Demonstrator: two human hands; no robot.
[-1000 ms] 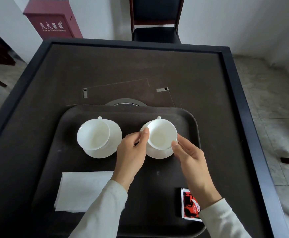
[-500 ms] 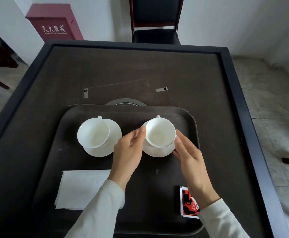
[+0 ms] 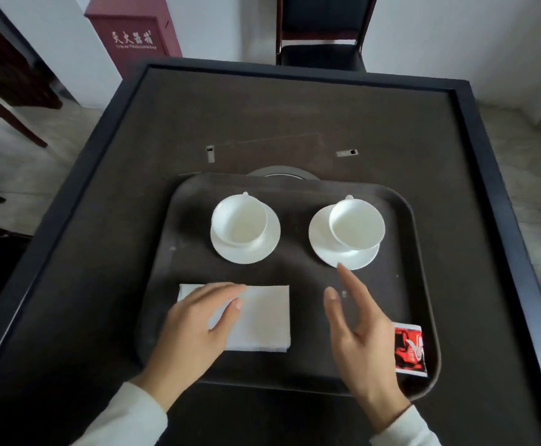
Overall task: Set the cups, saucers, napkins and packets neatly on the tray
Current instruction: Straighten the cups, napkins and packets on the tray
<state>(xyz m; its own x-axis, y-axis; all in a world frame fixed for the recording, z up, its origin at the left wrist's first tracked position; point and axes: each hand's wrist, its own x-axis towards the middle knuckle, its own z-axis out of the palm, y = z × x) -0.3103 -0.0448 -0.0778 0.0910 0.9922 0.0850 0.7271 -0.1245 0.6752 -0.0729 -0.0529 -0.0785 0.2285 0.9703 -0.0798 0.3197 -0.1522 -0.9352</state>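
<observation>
A dark tray [image 3: 417,252] lies on the table. On its far half stand two white cups on saucers: the left cup [image 3: 239,223] on its saucer [image 3: 249,252] and the right cup [image 3: 357,224] on its saucer [image 3: 346,255]. A white napkin [image 3: 262,317] lies flat at the near left. My left hand [image 3: 198,323] rests open, palm down, over the napkin's left part. My right hand [image 3: 356,336] hovers open beside it, fingers pointing at the right saucer, holding nothing. A red packet [image 3: 410,352] lies at the tray's near right corner, partly behind my right hand.
The dark table [image 3: 294,117] has a raised black rim. A round metal disc [image 3: 282,173] and a flat panel [image 3: 275,152] lie just beyond the tray. A black chair [image 3: 322,30] stands at the far side, a red cabinet [image 3: 134,37] at the back left.
Both hands let go of the right cup and drew back toward me. The left hand now lies on the napkin; the right hovers open. The view shifted left.
</observation>
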